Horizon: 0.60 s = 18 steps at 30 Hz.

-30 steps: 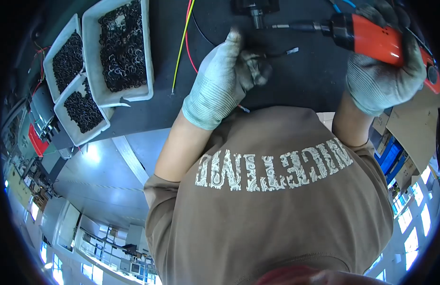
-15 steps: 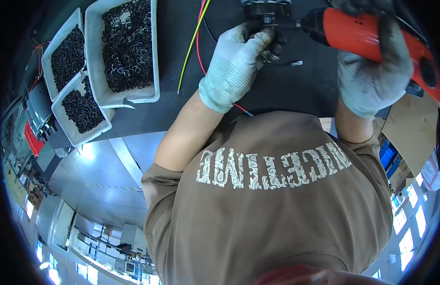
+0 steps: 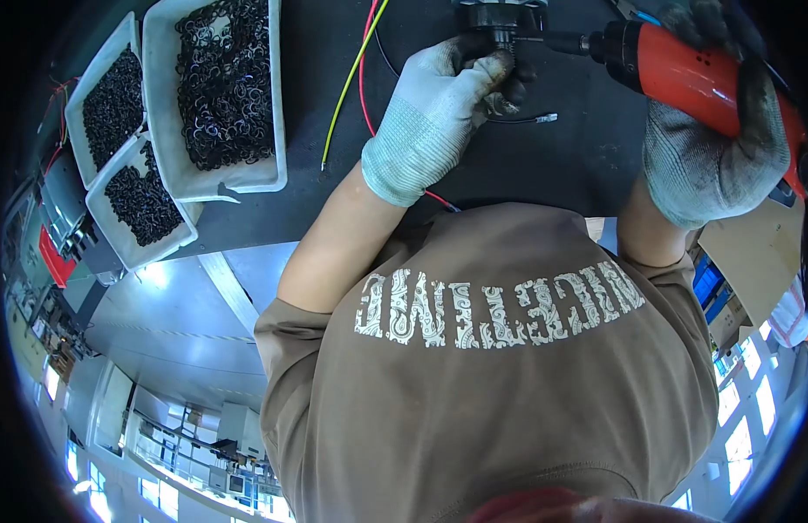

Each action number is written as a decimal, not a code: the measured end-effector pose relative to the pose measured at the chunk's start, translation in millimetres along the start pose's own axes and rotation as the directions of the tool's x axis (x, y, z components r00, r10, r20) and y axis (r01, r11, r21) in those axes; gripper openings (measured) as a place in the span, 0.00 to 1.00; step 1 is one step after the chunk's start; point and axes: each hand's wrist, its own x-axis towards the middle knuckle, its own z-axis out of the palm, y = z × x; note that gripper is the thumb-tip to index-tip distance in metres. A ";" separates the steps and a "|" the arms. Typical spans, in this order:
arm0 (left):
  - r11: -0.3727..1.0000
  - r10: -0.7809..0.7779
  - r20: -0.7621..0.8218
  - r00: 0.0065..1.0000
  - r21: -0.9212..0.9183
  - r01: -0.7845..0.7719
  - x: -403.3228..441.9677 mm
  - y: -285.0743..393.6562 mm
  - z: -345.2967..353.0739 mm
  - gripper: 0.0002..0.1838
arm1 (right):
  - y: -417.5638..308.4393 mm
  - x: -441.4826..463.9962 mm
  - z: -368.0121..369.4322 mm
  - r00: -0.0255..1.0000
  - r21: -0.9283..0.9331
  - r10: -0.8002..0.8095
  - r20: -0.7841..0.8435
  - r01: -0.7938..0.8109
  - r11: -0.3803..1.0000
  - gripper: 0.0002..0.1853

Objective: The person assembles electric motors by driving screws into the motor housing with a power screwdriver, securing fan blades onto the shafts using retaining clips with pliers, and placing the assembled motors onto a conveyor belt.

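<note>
The right hand [image 3: 718,152] is wrapped around a red power driver [image 3: 687,74], palm beneath the body and gloved fingers over it. The driver's long axis runs left from this grip and slightly forward, its slim bit [image 3: 552,42] ending just beside the neck [image 3: 503,38] of a black part [image 3: 487,16]; whether they touch is too small to tell. That part lies forward and left of the right-hand grip, the left hand [image 3: 430,118] being far nearer, its thumb and fingers bent in close at the neck. I cannot tell whether they pinch it or something hidden.

Between the 2 hands, nearer the left, a connector [image 3: 546,118] lies on the dark bench [image 3: 587,170]. Left of the left hand run 1 red wire [image 3: 363,87] and 1 yellow-green wire [image 3: 344,96]. Farther left stand 3 pale bins [image 3: 279,131] of small dark pieces. Behind the right grip, beyond the bench edge, is cardboard [image 3: 761,248]; a pale floor [image 3: 177,318] shows behind the left arm.
</note>
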 end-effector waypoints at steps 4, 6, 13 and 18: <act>0.995 0.078 -0.060 0.995 0.068 -0.074 -1.4 -2.7 4.6 0.11 | 2.8 -0.4 2.6 1.000 -0.025 0.007 0.008 -0.007 1.000 0.17; 0.974 0.130 -0.060 0.990 0.196 -0.116 -2.3 0.9 7.2 0.11 | 4.5 -0.5 5.3 1.000 -0.040 0.007 0.015 -0.007 0.999 0.17; 0.979 0.078 -0.093 0.993 0.195 -0.059 -2.4 3.9 8.9 0.12 | 7.7 1.6 11.0 0.998 -0.088 0.020 0.052 -0.016 0.996 0.17; 0.997 0.042 -0.021 0.999 -0.067 -0.044 -1.8 1.4 2.1 0.15 | 5.2 5.5 6.5 0.997 -0.078 -0.027 0.071 0.032 0.996 0.17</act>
